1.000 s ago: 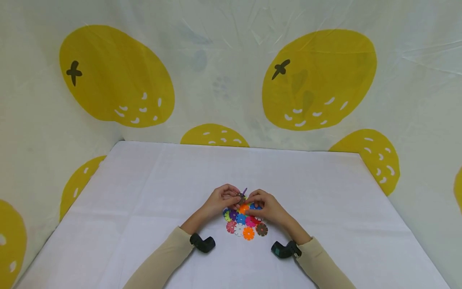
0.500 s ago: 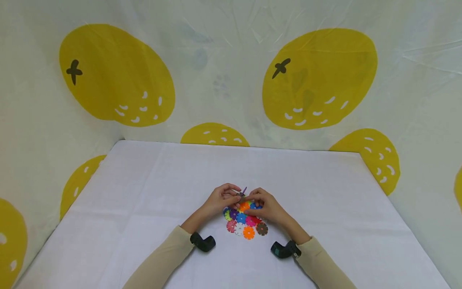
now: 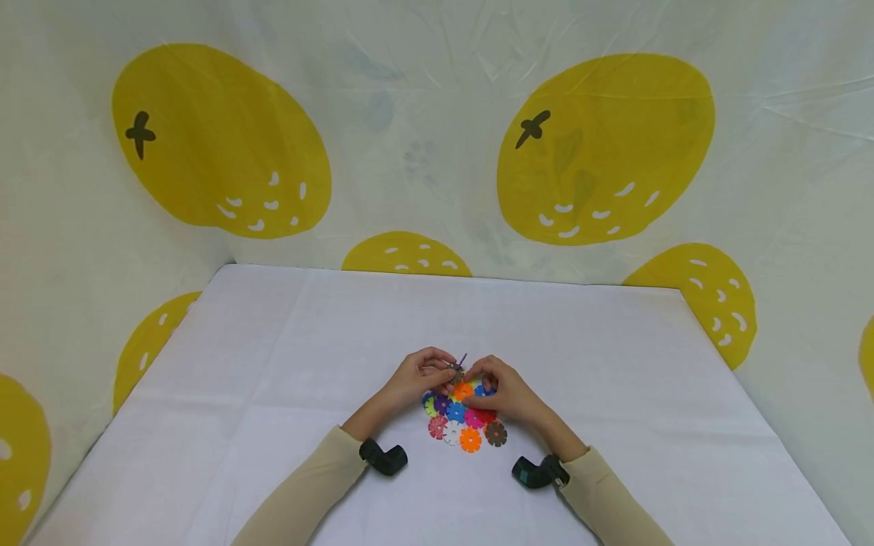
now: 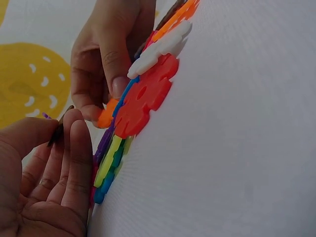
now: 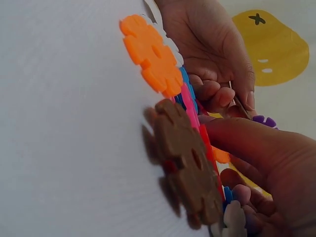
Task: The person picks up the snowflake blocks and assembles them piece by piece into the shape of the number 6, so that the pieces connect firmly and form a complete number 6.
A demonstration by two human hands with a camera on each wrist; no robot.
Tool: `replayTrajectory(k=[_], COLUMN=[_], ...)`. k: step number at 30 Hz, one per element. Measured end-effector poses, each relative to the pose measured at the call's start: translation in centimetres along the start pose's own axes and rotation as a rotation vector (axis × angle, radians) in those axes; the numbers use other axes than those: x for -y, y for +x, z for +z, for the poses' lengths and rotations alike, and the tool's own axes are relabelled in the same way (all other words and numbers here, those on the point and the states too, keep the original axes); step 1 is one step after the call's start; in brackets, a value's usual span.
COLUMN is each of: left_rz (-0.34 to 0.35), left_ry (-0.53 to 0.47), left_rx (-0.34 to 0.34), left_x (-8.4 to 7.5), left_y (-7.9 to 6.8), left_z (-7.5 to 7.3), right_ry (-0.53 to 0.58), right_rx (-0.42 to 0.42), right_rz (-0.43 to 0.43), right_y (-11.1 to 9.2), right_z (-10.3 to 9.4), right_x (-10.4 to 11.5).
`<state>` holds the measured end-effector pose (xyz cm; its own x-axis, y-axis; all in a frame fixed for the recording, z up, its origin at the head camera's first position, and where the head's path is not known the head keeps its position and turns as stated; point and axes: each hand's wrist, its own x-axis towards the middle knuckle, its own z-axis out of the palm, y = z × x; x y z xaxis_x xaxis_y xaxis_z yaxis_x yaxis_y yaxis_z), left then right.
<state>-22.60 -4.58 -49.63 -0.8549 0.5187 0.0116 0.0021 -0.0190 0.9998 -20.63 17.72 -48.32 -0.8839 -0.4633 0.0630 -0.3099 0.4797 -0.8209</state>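
Both hands [image 3: 459, 379] pinching joined brown-and-purple discs [image 3: 458, 367] (left-wrist view: only edges).

No text, label, brand name or number can be read in any of the views. The cloth backdrop [image 3: 437, 152] carries only a printed pattern of yellow fruit shapes with small white dashes and a dark cross-like stem mark, and this pattern has no letters. The flower-shaped plastic discs [image 3: 463, 417] and the white table cover [image 3: 273, 364] are plain and carry no writing or signs.
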Motion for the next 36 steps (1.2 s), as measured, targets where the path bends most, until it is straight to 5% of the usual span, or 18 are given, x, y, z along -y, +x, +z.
replayTrajectory(k=[6, 13, 21, 30, 36], left_rz=[-0.004, -0.006, -0.006, 0.009, -0.011], left_ry=[-0.013, -0.008, -0.004, -0.001, 0.013], left_rx=[-0.010, -0.010, -0.010, -0.004, -0.008], left_x=[0.0, -0.1, -0.1, 0.0, 0.0], left_y=[0.1, 0.0, 0.0, -0.1, -0.1], left_z=[0.1, 0.1, 0.0, -0.1, -0.1], right_ry=[0.063, 0.148, 0.261, 0.454, 0.444], right_rx=[-0.012, -0.039, -0.193, -0.303, -0.384], right_rz=[0.065, 0.044, 0.099, 0.180, 0.270], right_y=[0.0, -0.5, 0.0, 0.0, 0.2], right_z=[-0.2, -1.0, -0.4, -0.4, -0.4], right_x=[-0.3, 2.4, -0.2, 0.0, 0.0])
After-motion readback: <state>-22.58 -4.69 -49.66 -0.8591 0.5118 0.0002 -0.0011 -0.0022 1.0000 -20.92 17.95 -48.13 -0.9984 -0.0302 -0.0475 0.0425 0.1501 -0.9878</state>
